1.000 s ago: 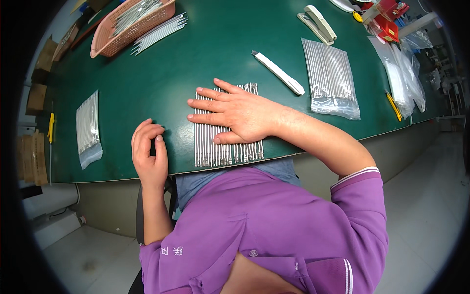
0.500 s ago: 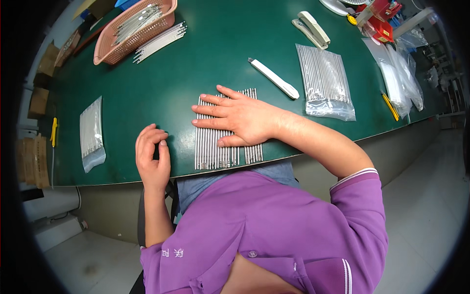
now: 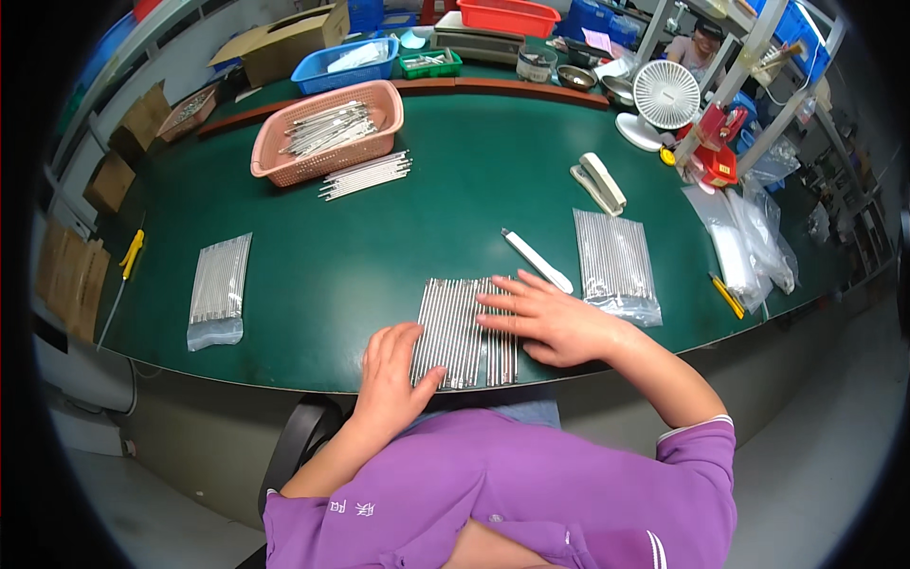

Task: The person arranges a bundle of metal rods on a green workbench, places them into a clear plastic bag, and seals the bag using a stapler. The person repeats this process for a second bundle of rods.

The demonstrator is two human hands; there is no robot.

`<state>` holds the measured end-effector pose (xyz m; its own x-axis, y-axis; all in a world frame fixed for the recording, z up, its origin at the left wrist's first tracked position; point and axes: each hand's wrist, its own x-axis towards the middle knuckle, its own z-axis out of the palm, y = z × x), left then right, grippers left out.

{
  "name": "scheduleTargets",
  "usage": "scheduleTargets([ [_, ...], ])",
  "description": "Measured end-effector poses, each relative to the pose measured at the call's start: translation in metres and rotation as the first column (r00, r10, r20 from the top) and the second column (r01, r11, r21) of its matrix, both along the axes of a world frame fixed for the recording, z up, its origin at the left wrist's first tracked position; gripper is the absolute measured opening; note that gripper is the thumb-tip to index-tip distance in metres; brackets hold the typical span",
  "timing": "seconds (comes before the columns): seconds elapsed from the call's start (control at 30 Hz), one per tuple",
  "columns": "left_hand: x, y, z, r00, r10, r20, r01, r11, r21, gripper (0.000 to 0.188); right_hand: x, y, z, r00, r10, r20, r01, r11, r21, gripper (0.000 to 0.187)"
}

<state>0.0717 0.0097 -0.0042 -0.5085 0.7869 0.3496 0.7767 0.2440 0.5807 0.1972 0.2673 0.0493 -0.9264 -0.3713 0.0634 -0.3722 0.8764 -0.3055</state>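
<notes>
Thin silvery metal rods [image 3: 447, 332] lie side by side in a flat row at the table's near edge, with a narrow gap splitting a smaller group off on the right. My left hand [image 3: 391, 368] is at the row's left side, thumb and fingers apart around its lower left corner. Over the smaller group, my right hand [image 3: 550, 321] rests with fingers spread, the tips on the rods. A white utility knife [image 3: 537, 261] lies just beyond the right hand. To its right is a clear zip bag [image 3: 616, 256] filled with similar rods.
Another bag of rods [image 3: 220, 289] lies at left, near a yellow-handled tool [image 3: 133, 254]. Farther back stand a pink basket [image 3: 327, 166] of rods with loose rods [image 3: 368, 174] beside it, a stapler [image 3: 598, 184] and a white fan [image 3: 665, 95]. Plastic bags [image 3: 744, 247] lie at right.
The view has tilted up, showing more of the table's far side. My right hand has slid from across the row to its right part; my left hand has come to the row's left edge.
</notes>
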Motion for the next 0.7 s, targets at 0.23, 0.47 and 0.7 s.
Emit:
scheduleTargets([
  [0.23,-0.003,0.022,-0.005,0.999,0.031,0.014,-0.031,0.999,0.026,0.068,-0.037,-0.007,-0.037,0.965,0.198,-0.173,-0.145,0.95,0.278,0.068],
  [0.47,-0.032,0.046,-0.015,0.999,0.034,0.002,-0.034,0.996,-0.077,0.091,-0.098,-0.027,-0.053,0.962,0.059,-0.268,-0.001,0.978,0.21,0.046],
  [0.7,-0.063,0.059,0.029,0.996,-0.036,-0.083,-0.004,0.897,-0.442,0.054,-0.117,-0.037,-0.027,0.993,-0.009,-0.115,0.042,0.956,0.291,0.029],
])
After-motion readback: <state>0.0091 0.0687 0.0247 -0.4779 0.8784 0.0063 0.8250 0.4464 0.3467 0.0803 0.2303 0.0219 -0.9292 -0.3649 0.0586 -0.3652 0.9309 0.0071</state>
